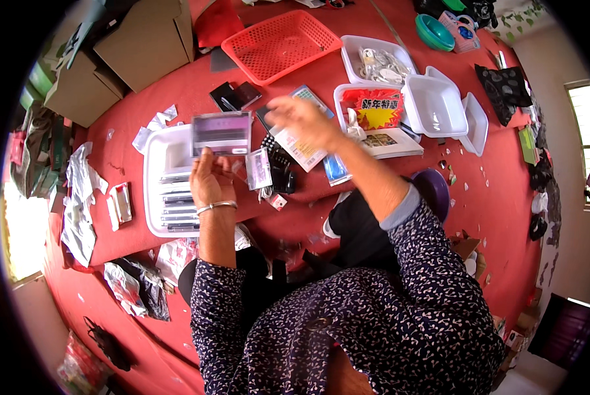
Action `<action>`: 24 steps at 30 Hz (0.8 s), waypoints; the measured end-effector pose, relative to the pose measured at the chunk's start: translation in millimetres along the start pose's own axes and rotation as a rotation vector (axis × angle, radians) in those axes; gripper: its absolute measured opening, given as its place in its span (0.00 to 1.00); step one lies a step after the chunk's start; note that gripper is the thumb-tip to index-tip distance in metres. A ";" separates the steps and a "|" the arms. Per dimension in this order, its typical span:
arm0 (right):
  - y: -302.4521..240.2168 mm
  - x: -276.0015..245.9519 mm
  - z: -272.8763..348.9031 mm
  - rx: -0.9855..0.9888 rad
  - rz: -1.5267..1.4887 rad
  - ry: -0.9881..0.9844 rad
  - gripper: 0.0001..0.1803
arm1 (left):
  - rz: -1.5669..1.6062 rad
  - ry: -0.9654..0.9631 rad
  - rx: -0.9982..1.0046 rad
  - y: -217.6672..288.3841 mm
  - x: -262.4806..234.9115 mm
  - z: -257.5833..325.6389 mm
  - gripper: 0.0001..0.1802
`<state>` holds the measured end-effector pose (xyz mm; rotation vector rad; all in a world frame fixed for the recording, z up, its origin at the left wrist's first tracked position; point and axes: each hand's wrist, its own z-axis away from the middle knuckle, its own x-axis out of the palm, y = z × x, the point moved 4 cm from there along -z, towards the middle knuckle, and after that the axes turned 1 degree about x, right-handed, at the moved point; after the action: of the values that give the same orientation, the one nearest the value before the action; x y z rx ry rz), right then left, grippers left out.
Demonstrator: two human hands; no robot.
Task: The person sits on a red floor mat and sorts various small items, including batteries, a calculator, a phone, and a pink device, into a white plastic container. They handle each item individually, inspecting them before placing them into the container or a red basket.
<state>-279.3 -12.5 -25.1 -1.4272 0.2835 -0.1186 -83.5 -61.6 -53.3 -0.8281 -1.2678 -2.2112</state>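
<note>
My left hand point(210, 178), with a bracelet at its wrist, grips the lower edge of a flat, clear-lidded rectangular case point(221, 137) with a purple tint. The case is held up over the right part of a white plastic tray point(149, 197), where several similar flat cases point(178, 204) stand in a row. Off to the right, my right hand point(305, 122) is in the air with its fingers stretched leftward, somewhat blurred and holding nothing I can see. Beneath it lie a pale printed card point(303, 151) and dark items. A small clear packet point(258, 169) lies between my hands.
A red perforated basket point(278, 49) sits at the back. White bins at the right hold cables point(382, 66) and a red-yellow sign point(372, 108); another white bin point(434, 105) stands beside them. Cardboard boxes point(147, 46) fill the far left. Crumpled plastic point(81, 204) lies left of the tray.
</note>
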 end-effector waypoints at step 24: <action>-58.9 -29.3 16.3 -0.168 0.378 -0.039 0.13 | -0.321 0.032 -0.008 -30.5 -3.8 6.0 0.05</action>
<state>-297.9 2.0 38.5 -1.5148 0.5357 0.2465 -98.8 -41.6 -72.0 -0.6231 -1.4626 -2.4658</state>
